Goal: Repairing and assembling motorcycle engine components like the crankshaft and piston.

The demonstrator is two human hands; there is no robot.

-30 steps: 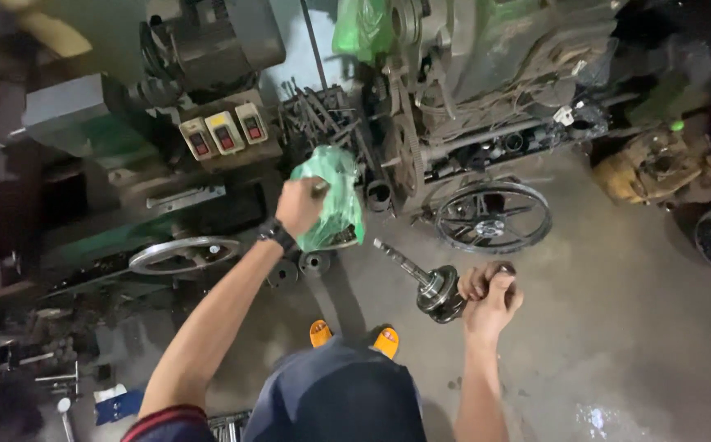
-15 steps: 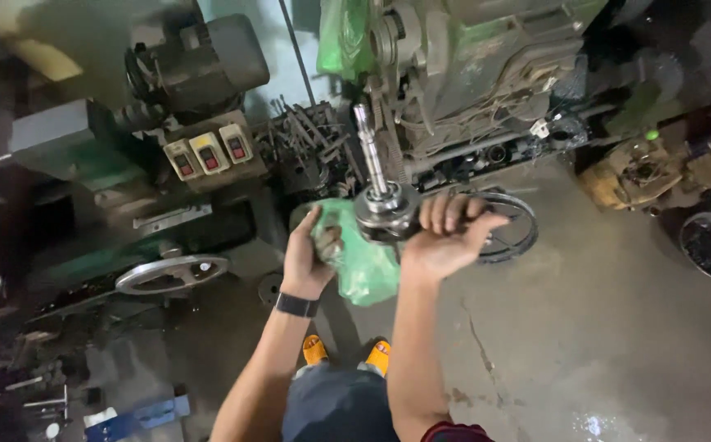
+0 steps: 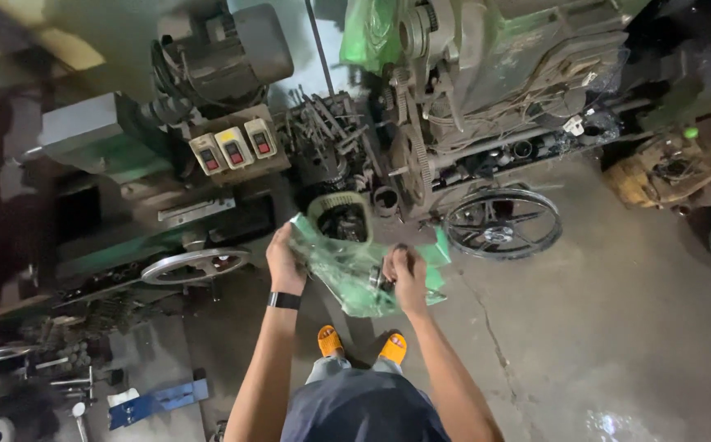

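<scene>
Left hand (image 3: 286,260): fingers clamped on green plastic bag (image 3: 347,266), soft, slippery.
Right hand (image 3: 406,277): fingers clamped on metal part (image 3: 378,280), likely heavy, through bag.

Machine workshop — greasy green lathe (image 3: 527,74) on stained concrete floor (image 3: 617,327), electric motor (image 3: 224,53) and switch box (image 3: 237,147) left of it, handwheels (image 3: 501,223) below — loose tools (image 3: 322,131) beside it
</scene>
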